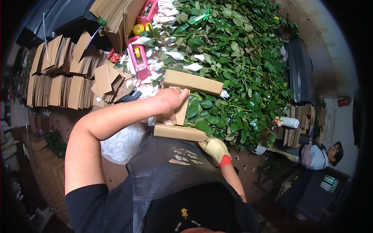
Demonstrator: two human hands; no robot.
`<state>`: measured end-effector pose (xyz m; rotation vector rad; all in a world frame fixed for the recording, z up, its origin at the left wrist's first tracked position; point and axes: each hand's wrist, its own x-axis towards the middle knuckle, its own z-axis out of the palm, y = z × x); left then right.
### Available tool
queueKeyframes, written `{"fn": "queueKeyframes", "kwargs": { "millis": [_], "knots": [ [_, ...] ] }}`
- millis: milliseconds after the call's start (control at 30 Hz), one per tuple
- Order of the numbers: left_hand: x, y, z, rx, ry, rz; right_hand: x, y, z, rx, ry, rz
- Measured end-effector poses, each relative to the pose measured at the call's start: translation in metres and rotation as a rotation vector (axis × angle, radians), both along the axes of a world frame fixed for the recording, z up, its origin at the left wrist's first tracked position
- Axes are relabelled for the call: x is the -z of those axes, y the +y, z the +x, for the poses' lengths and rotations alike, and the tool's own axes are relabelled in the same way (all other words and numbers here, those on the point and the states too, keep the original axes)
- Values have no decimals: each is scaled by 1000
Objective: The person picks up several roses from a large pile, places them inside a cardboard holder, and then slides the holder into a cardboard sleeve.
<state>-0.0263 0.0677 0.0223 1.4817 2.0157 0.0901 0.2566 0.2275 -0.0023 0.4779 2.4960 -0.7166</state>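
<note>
My bare left hand (172, 102) presses and grips a small cardboard sheet (181, 113), thumb towards me and fingers at the far side. Rose stems with leaves (193, 109) come out from the sheet, and part of a pale flower shows below my thumb. Around this lies a corrugated cardboard wrap, its far flap (193, 81) raised and its near flap (179, 132) against my dark apron (174, 163). My right hand (215, 150), in a cream glove with a red cuff, holds the right end of the near flap; its fingertips are partly hidden.
Leafy rose stems (239, 58) with white-netted heads (174, 55) cover the table. Pink tape dispensers (140, 62), a black stapler (129, 96) and cardboard stacks (59, 90) stand left. A tub of white pieces (121, 144) sits below the left arm. Another person (316, 155) is at far right.
</note>
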Motion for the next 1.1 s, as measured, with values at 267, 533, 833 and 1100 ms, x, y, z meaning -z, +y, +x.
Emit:
{"fn": "queueKeyframes", "kwargs": {
  "millis": [267, 533, 833, 1100],
  "knots": [
    [14, 0, 0, 4, 106, -14, -92, -36, -73, -152, 877, -121],
    [20, 9, -17, -40, -2, 134, -62, -13, -154, -285, 620, 144],
    [23, -58, 20, 396, 266, 733, -19, -1, -165, 126, 433, -132],
    [68, -64, 20, 228, 152, 893, -80, -2, -194, -51, 739, 78]
  ]
}}
